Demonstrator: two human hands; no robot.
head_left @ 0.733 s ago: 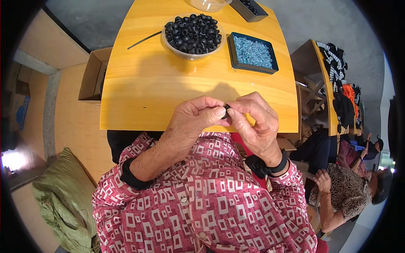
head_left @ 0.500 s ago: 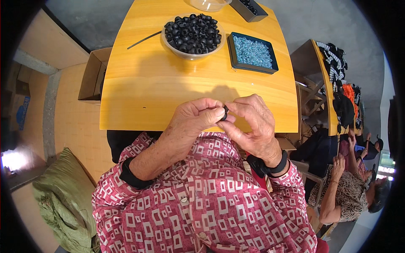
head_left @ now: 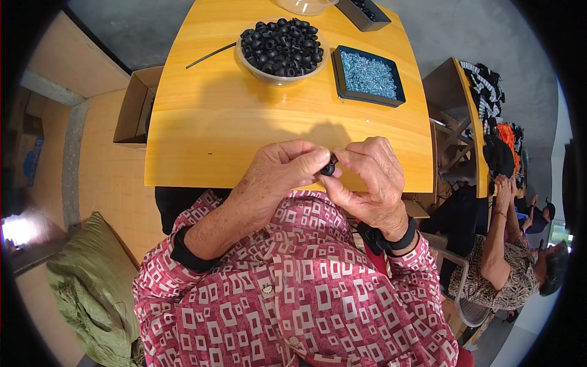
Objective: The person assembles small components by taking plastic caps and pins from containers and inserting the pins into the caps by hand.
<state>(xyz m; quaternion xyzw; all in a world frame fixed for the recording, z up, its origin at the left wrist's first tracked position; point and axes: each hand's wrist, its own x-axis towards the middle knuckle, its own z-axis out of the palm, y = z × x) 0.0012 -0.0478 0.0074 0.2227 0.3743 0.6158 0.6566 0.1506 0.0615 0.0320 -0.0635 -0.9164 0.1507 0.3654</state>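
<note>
Just over the table's front edge, a small rounded black part with a hollow end [head_left: 329, 165] is pinched between my two hands. My left hand [head_left: 278, 168] grips it from the left with thumb and forefinger. From the right, my right hand [head_left: 370, 180] closes thumb and fingertips on the same part. Farther back stands a clear round bowl [head_left: 269, 77] heaped with similar black parts [head_left: 282, 48]. Right of it lies a black rectangular tray [head_left: 348, 95] full of tiny bluish, clear pieces [head_left: 368, 74]. Fingers partly hide the held part.
A thin black rod [head_left: 211, 55] lies beside the bowl on the yellow table [head_left: 232, 122]. At the far edge are another clear bowl [head_left: 302, 7] and a dark tray [head_left: 369, 23]. A cardboard box [head_left: 136, 107] and green sack [head_left: 92, 287] flank the left. Another person [head_left: 504, 269] sits right.
The black part has turned between my fingers and shows more of its rounded side. My hands have shifted slightly right. The other person's arms have moved toward the neighbouring table.
</note>
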